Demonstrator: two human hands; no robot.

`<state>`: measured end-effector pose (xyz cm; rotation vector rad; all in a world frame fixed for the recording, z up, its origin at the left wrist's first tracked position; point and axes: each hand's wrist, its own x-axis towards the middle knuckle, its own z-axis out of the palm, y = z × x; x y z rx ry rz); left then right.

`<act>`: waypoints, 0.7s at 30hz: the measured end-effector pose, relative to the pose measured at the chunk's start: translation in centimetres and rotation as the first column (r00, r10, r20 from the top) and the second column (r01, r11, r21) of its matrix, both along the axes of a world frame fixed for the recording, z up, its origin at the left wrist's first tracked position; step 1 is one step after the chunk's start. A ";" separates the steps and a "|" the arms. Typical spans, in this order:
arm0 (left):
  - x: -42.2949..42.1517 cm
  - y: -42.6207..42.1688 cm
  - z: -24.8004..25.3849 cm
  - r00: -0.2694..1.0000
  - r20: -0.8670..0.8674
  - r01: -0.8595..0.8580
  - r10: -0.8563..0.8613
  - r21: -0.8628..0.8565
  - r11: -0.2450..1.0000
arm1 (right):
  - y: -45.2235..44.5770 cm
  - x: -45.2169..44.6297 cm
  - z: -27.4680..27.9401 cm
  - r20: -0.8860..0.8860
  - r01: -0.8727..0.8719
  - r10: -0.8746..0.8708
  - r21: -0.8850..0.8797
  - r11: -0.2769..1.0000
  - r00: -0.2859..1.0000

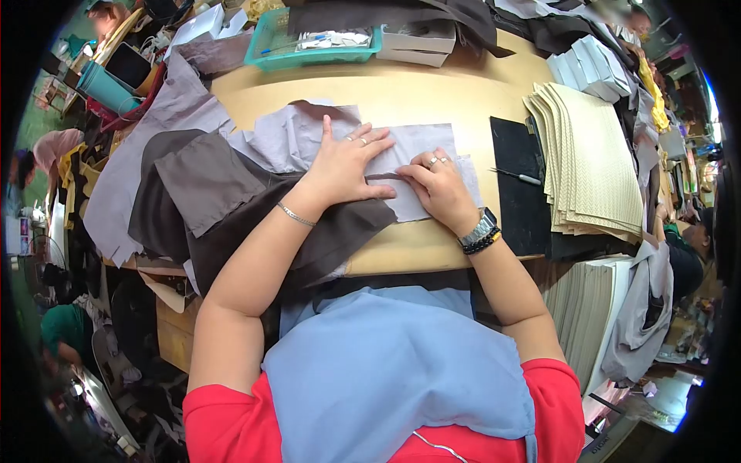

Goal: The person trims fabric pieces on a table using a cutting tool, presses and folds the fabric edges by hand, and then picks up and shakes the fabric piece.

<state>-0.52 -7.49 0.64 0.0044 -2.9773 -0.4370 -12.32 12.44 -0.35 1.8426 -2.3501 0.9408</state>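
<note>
Presses the left hand palm down on the grey cloth, fingers spread wide, gripping nothing. Pinches that cloth beside its dark slit with the right hand, thumb and fingertips drawn together. Lies on the table, with bare wood between the cloth's lower edge and the table's near edge. Shows dark brown cloth under the left wrist, reaching that near edge on the left. Opens onto more bare wood beyond the 2 hands, up to the teal tray and white box. Narrows on the right to a strip before the black board, with cream sheets just past it.
</note>
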 end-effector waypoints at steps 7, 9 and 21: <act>0.3 -0.2 -0.1 0.999 0.035 0.034 -0.031 -0.083 0.996 | 1.3 -0.5 0.1 -0.131 -0.059 0.055 -0.032 0.998 0.990; 0.4 -0.2 -0.3 0.999 0.039 0.039 -0.036 -0.087 0.995 | 2.5 -0.8 0.5 -0.114 -0.005 0.005 -0.006 1.000 0.993; -2.1 0.4 0.1 0.967 0.026 0.254 -0.255 0.028 0.967 | 8.6 -5.1 2.8 -0.282 0.374 -0.354 0.021 0.927 0.892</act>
